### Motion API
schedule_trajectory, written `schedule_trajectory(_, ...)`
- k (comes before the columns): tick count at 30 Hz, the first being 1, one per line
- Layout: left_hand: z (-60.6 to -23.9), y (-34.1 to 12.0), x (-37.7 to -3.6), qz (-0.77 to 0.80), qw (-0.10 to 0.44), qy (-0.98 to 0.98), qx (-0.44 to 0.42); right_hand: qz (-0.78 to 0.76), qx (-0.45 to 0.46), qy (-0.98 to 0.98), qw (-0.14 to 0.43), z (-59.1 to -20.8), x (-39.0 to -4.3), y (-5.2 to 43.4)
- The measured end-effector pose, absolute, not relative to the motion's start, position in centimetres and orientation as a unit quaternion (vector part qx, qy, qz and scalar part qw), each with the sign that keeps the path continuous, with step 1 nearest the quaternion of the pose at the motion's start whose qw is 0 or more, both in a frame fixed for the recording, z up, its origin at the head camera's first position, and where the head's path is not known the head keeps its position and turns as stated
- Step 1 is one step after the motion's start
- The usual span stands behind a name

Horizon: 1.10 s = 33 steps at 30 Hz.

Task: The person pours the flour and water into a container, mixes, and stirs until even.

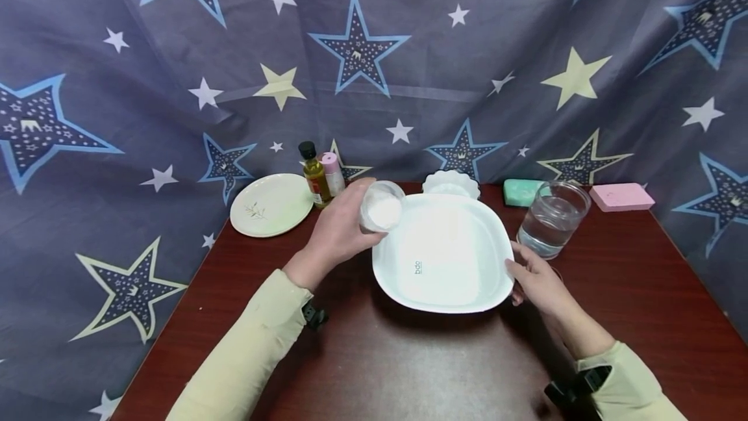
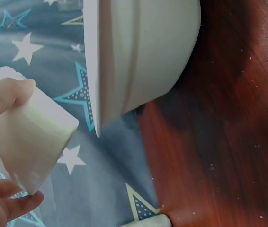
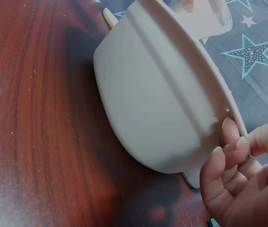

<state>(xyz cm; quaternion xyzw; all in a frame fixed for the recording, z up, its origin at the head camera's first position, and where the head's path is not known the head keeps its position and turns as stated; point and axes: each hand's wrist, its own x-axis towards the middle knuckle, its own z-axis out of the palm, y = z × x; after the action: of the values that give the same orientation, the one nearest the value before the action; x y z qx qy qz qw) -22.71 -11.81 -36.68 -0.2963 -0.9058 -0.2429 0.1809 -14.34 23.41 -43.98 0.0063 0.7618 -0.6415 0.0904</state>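
Observation:
My left hand (image 1: 341,226) grips a clear cup (image 1: 382,206) with white stuff inside, raised by the upper left rim of a white basin (image 1: 450,252). In the left wrist view the cup (image 2: 34,135) leans over, thumb on one side and fingertips on the other, apart from the basin's side wall (image 2: 157,42). On the basin's right edge, my right hand (image 1: 540,281) pinches the rim. Its thumb is at the inside and its curled fingers (image 3: 214,170) are under the lip in the right wrist view. The basin's inside shows only small printed letters.
Behind on the left are an oval plate (image 1: 271,206), an oil bottle (image 1: 316,177) and a pink-capped bottle (image 1: 333,174). A scalloped white dish (image 1: 451,182) sits behind the basin. To the right stand a glass jug of water (image 1: 552,223), a green block (image 1: 521,192) and a pink block (image 1: 622,197).

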Motion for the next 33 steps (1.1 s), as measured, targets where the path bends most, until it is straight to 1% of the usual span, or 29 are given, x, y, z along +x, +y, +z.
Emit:
schedule_trajectory(13, -36.4, -9.2, -22.8, -0.131, 0.183, -0.91, -0.349, -0.647, 0.002, 0.757, 0.092, -43.9, -14.3, 23.5)
schedule_trajectory(21, -36.7, -8.4, -22.7, -0.083, 0.169, -0.915, -0.358, -0.647, -0.003, 0.757, 0.093, -43.9, -14.3, 23.5)
schedule_trajectory(33, -37.0, -7.9, -22.6, -0.006, 0.179, -0.913, -0.366, -0.645, -0.019, 0.758, 0.096, -43.6, -14.3, 23.5)
